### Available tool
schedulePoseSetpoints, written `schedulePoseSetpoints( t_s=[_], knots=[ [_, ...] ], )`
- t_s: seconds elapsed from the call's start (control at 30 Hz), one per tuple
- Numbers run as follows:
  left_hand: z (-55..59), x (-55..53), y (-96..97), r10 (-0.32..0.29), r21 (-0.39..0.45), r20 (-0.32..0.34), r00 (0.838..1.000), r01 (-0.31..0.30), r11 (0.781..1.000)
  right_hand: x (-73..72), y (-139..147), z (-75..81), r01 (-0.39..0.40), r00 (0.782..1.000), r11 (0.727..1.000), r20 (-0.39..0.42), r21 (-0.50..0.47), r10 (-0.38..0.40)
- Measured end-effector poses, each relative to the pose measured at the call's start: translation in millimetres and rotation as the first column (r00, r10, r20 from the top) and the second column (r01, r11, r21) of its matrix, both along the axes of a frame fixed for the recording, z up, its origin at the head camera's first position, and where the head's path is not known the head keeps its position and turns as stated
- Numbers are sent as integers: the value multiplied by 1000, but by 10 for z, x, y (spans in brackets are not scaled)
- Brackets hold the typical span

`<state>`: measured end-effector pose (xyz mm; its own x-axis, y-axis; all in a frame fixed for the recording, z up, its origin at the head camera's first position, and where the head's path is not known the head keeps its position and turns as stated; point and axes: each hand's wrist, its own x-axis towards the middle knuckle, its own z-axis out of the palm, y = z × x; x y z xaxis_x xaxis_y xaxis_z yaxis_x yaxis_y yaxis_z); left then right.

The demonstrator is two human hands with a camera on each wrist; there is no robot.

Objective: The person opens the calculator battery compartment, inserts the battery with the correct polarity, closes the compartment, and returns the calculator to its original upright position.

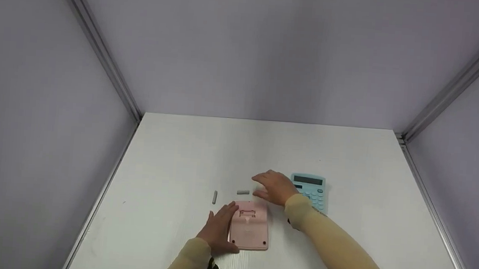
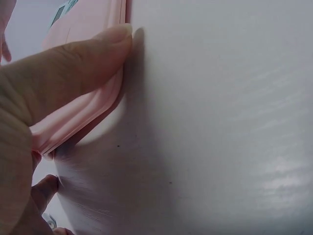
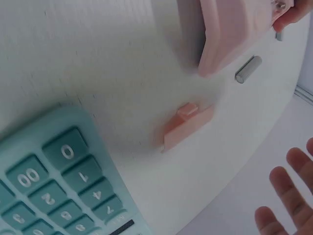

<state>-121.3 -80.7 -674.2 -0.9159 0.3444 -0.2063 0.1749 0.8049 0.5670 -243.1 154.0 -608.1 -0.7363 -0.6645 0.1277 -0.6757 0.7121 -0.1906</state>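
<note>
A pink calculator [image 1: 250, 233] lies face down on the white table, its small battery recess uncovered. My left hand [image 1: 217, 230] holds it along the left side, fingers at the upper left edge and thumb [image 2: 93, 63] against the near edge. My right hand [image 1: 277, 188] hovers beyond the calculator's far right corner, fingers spread and holding nothing. On the table below it sits a small pink battery cover [image 3: 188, 128], hidden in the head view. One grey battery [image 1: 243, 192] lies just past the pink calculator, and a second battery [image 1: 215, 197] is farther left.
A light blue calculator [image 1: 314, 192] lies face up to the right, partly covered by my right hand and sleeve. Grey panels [image 1: 270, 52] enclose the table [image 1: 170, 155] at the back and both sides.
</note>
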Motion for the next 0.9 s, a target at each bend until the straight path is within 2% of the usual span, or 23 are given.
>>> schedulePoseSetpoints(
  t_s=[0.2,0.4,0.6,0.9],
  knots=[
    [5,27,14,0,4,11,1000,0,1000,-78,-107,-19,-53,998,999,-23,-2,53],
    [52,77,6,-16,8,-9,1000,16,1000,-87,-182,-65,-36,999,999,-2,36,36],
    [83,137,-31,7,8,12,1000,-7,1000,-71,-334,-98,-33,996,997,83,68,27],
    [57,179,-62,3,-7,19,1000,-2,1000,17,-517,-186,14,977,987,207,161,-47]
  ],
)
